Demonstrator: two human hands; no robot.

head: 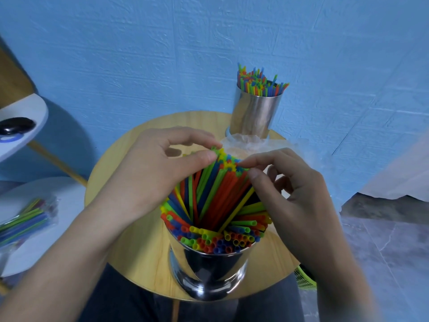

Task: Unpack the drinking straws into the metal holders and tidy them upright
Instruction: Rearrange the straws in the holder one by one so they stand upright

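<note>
At the near edge of the round wooden table (130,252) stands a shiny metal holder (209,270), packed with coloured drinking straws (216,240). Most of them lean outward round the rim, while a taller bunch rises from the middle and tilts away toward the far side.

Both forearms reach in from the near corners and meet over that bunch. The left hand (162,163) arches over it, palm down, with thumb and forefinger pinching the straw tips and the other fingers loosely curled. The right hand (294,189) closes in from the other side, thumb and forefinger nipping the same tips, the remaining fingers bent and holding nothing.

Just beyond lies crumpled clear plastic wrapping (246,142). At the far edge a second metal holder (255,112) stands upright, filled with straws (257,82).
</note>
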